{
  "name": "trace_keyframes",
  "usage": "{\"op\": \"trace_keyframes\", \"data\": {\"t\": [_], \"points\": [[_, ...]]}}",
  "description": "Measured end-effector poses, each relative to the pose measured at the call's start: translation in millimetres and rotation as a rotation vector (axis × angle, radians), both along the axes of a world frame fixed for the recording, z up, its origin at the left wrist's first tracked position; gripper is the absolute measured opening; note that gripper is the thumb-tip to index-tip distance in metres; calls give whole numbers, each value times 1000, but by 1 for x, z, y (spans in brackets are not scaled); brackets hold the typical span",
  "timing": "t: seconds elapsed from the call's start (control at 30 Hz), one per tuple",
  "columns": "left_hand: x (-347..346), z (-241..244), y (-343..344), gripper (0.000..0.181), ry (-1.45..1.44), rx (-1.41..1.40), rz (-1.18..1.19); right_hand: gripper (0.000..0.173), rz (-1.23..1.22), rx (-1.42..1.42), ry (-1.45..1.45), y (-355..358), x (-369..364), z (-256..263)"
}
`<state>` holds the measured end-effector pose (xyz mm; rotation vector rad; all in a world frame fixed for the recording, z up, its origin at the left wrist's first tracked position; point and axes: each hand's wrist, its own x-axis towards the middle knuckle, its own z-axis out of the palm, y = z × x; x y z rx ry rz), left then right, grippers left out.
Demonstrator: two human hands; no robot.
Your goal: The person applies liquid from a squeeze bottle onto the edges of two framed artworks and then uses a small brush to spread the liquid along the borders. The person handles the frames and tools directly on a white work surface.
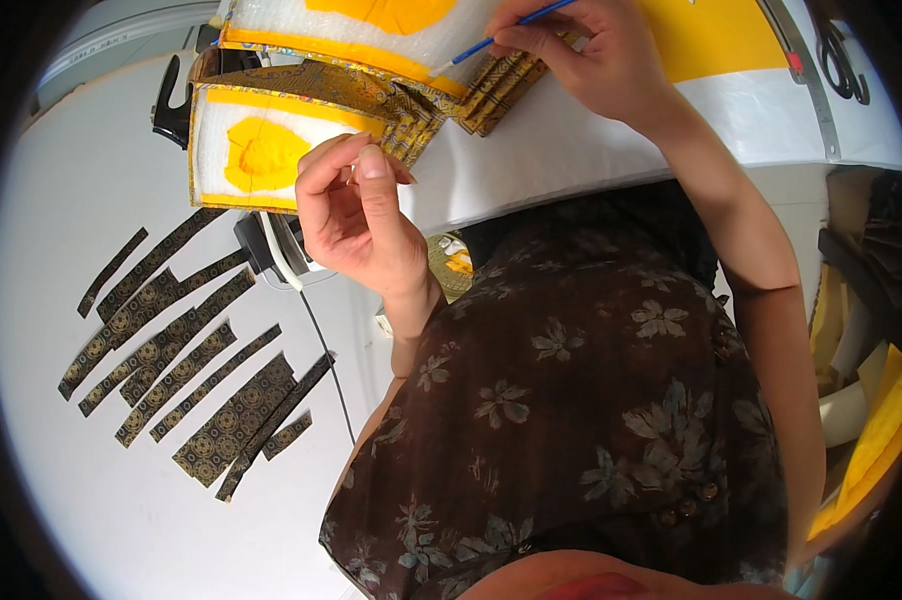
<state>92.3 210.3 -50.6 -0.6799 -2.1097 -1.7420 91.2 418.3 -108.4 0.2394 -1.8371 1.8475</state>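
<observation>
My right hand point(586, 56) holds a thin blue-handled brush point(505, 34) between thumb and fingers. The brush's pale tip points at the yellow border of a brocade-edged box part point(331, 49), which has white padding and a yellow cloth centre. A similar padded part point(210, 150) with a crumpled yellow cloth round point(267, 154) lies below and to the left. My left hand point(361, 199) is raised in front of its right edge, thumb and fingertips close together; whether anything thin is between them cannot be told. Folded gold-patterned brocade strips point(503, 90) lie between the hands.
Dark patterned brocade strips point(233, 412) lie spread on the white surface at the left, beside a cable point(323, 352). A black-handled tool point(171, 109) stands at the upper left. A metal ruler point(822, 120), scissors point(841, 67) and yellow sheet point(710, 41) lie at the upper right.
</observation>
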Motion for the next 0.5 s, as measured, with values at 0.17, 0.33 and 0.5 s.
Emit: {"op": "trace_keyframes", "data": {"t": [0.17,0.33,0.5], "points": [[0,-2,-1,10,-2,-4,8,6,77,-93,-14,1,1,-17],[0,-2,-1,10,-6,5,10,6,50,-47,34,2,1,-22],[0,-4,-2,12,-35,8,10,9,42,-67,-53,1,3,-1]]}}
